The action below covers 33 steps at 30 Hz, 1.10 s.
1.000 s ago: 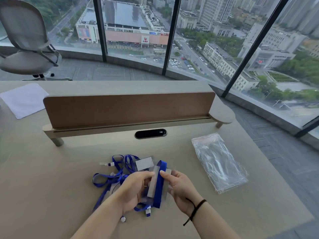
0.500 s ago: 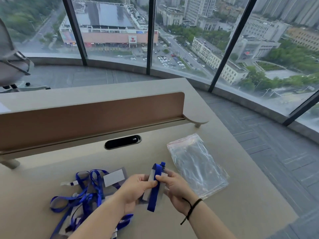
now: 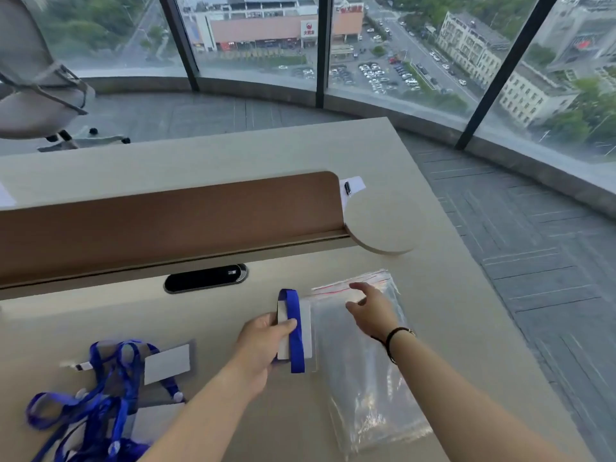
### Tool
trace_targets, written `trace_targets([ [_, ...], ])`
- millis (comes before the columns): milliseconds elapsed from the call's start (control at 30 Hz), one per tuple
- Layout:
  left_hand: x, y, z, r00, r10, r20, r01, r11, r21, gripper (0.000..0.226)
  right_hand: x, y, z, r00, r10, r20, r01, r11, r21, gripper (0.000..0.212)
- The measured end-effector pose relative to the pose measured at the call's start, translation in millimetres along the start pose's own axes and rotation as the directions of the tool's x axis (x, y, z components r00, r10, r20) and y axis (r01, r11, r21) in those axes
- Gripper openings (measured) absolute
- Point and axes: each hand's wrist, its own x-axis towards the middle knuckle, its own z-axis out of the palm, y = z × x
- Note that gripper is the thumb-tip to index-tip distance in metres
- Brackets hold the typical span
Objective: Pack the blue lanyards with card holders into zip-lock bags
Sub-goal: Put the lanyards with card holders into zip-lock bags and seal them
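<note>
Gripping 1 card holder (image 3: pixel 295 331) wrapped in its blue lanyard (image 3: pixel 295 335), the left hand (image 3: pixel 263 345) pinches it thumb-over-front, just left of the zip-lock bags (image 3: pixel 363 361) lying flat on the desk (image 3: pixel 433 295). Open and empty, the right hand (image 3: pixel 370 311) hovers over, perhaps touching, the bags' red-lined top. More lanyards (image 3: pixel 96 405) lie tangled at lower left.

Beige table (image 3: pixel 433 295) with brown divider panel (image 3: pixel 166 225) and black cable slot (image 3: pixel 206 278). Office chair (image 3: pixel 36 81) beyond, far left. Windows (image 3: pixel 400 45) overlook city streets.
</note>
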Motion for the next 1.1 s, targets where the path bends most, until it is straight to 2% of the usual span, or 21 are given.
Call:
trace_targets([
  [167,24,8,9,0.997,0.029,-0.076,-0.030,0.999,-0.013,0.013,47,9,-2,0.996,-0.086,0.020,0.087,0.919,-0.385,0.033],
  [300,36,8,10,0.993,0.038,-0.109,-0.041,0.999,-0.025,0.013,60,13,1,0.988,-0.149,0.039,0.149,0.860,-0.489,0.009],
  [367,40,8,10,0.992,0.036,-0.122,-0.041,0.999,-0.032,0.013,63,13,0,0.983,-0.169,0.069,0.182,0.866,-0.466,0.008],
  [500,41,7,9,0.991,0.040,-0.126,-0.045,0.998,-0.041,0.013,54,6,0,0.982,-0.185,0.042,0.188,0.917,-0.352,0.029],
  [667,31,9,2,0.996,0.057,-0.075,-0.064,0.993,-0.095,0.013,26,-6,11,0.980,-0.197,-0.011,0.192,0.963,-0.190,0.015],
  [800,8,12,-9,0.994,0.103,0.028,-0.096,0.977,-0.190,0.021,-16,-24,29,0.969,-0.244,0.041,0.247,0.965,-0.093,0.012],
  [933,-32,15,-28,0.971,0.176,0.164,-0.104,0.922,-0.372,0.037,-68,-49,54,0.923,-0.367,0.120,0.374,0.926,-0.047,0.011],
  [1000,-51,13,-42,0.961,0.216,0.170,-0.121,0.888,-0.444,0.040,-93,-59,69,0.914,-0.380,0.141,0.388,0.921,-0.028,0.012],
  [1100,-73,5,-68,0.962,0.253,0.106,-0.173,0.859,-0.482,0.036,-129,-74,89,0.916,-0.384,0.114,0.391,0.919,-0.048,0.013],
])
